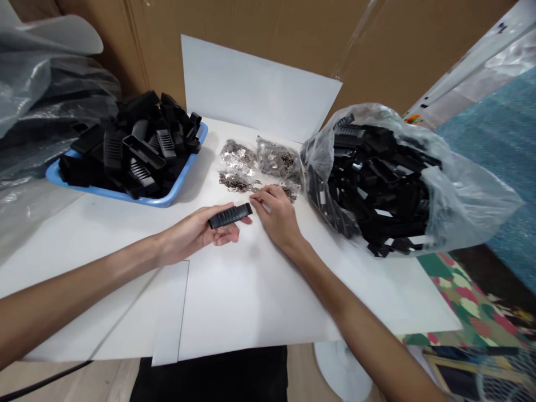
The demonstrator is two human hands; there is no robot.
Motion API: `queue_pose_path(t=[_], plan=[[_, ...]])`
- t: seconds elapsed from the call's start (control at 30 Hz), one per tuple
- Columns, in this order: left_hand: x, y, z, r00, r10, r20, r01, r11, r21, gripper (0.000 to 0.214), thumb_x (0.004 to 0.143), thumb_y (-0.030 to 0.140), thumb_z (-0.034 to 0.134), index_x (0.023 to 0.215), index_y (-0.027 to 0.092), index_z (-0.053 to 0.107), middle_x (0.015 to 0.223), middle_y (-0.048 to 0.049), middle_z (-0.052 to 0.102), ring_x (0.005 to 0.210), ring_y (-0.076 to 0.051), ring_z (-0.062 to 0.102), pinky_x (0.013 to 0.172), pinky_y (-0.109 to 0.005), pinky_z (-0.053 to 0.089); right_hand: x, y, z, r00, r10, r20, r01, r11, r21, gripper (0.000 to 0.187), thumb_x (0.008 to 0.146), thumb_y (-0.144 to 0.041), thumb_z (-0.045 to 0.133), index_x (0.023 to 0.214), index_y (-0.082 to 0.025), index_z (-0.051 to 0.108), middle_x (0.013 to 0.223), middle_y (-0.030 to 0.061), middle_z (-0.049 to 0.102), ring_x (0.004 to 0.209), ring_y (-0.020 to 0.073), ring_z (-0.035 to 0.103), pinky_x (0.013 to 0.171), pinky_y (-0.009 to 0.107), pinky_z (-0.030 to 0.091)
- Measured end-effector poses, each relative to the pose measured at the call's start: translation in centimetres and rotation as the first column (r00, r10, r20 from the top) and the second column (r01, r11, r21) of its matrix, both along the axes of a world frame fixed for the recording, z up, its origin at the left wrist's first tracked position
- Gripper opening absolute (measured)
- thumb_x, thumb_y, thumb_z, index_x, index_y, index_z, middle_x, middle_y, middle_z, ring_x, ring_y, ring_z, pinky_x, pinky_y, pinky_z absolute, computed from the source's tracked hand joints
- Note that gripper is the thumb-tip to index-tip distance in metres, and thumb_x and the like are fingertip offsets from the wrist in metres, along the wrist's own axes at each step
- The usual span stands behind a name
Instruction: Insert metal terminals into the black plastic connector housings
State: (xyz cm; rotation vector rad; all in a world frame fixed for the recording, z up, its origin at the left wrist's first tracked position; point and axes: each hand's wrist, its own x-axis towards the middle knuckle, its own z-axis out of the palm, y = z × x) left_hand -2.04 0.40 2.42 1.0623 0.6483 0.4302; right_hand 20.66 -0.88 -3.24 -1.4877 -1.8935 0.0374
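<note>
My left hand grips a long black plastic housing, holding it flat just above the white paper. My right hand is right beside its right end, fingers pinched together at the edge of a pile of small silver metal clips. Whether a clip is in the pinch I cannot make out. More clips lie in a small clear bag just behind.
A blue tray heaped with black housings sits at the back left. A clear plastic bag full of black housings lies at the right. White paper sheets cover the table; cardboard stands behind.
</note>
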Motion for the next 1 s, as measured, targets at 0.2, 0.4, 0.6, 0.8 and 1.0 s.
queue_pose_path(t=[0.2,0.4,0.6,0.8,1.0], plan=[[-0.2,0.3,0.0,0.999,-0.007,-0.047,0.009,0.999,0.038,0.036,0.100,0.039,0.050,0.099,0.018,0.078,0.064,-0.0026,0.054,0.059,-0.015,0.042,0.059,-0.030,0.038,-0.2,-1.0,2.3,0.926,0.001,-0.377,0.013,0.999,0.034,0.013,0.104,-0.029,0.062,0.100,-0.022,0.072,0.098,0.0054,0.077,0.087,0.0210,0.072,0.082,0.037,0.061],[0.2,0.5,0.0,0.997,0.063,-0.045,-0.058,0.993,0.106,0.045,0.099,0.058,0.062,0.098,0.014,0.075,0.078,-0.0029,0.058,0.065,-0.012,0.045,0.064,-0.028,0.044,0.1,-3.6,4.9,0.663,0.107,-0.741,-0.347,0.921,-0.178,0.023,0.089,-0.041,0.084,0.100,-0.021,0.081,0.089,0.0025,0.080,0.079,0.0170,0.076,0.080,0.034,0.066],[-0.1,0.4,-0.5,0.960,0.160,-0.230,0.005,0.810,0.586,0.058,0.089,0.054,0.080,0.137,0.026,0.062,0.095,-0.0007,0.064,0.081,-0.015,0.055,0.069,-0.026,0.042,0.0,-4.5,5.2,0.618,0.076,-0.782,-0.324,0.932,-0.165,0.017,0.089,-0.035,0.084,0.100,-0.023,0.085,0.091,0.0019,0.082,0.079,0.0166,0.078,0.083,0.035,0.067],[0.3,-1.1,-0.1,0.940,0.224,-0.257,0.005,0.744,0.668,0.043,0.096,0.051,0.072,0.129,0.025,0.061,0.089,0.0020,0.061,0.068,-0.012,0.048,0.060,-0.025,0.036,-1.7,-5.2,5.2,0.689,-0.005,-0.725,-0.132,0.982,-0.132,0.013,0.087,-0.027,0.083,0.099,-0.023,0.080,0.081,-0.0009,0.079,0.073,0.0158,0.075,0.074,0.032,0.066],[0.4,-1.8,-0.7,0.884,0.323,-0.338,0.077,0.613,0.786,0.031,0.104,0.050,0.061,0.110,0.020,0.068,0.082,0.0015,0.064,0.069,-0.013,0.054,0.062,-0.025,0.038,-2.8,-5.9,5.6,0.717,-0.005,-0.697,-0.003,1.000,-0.010,0.006,0.090,-0.021,0.078,0.096,-0.024,0.075,0.081,-0.0010,0.077,0.074,0.0162,0.075,0.076,0.033,0.066]])
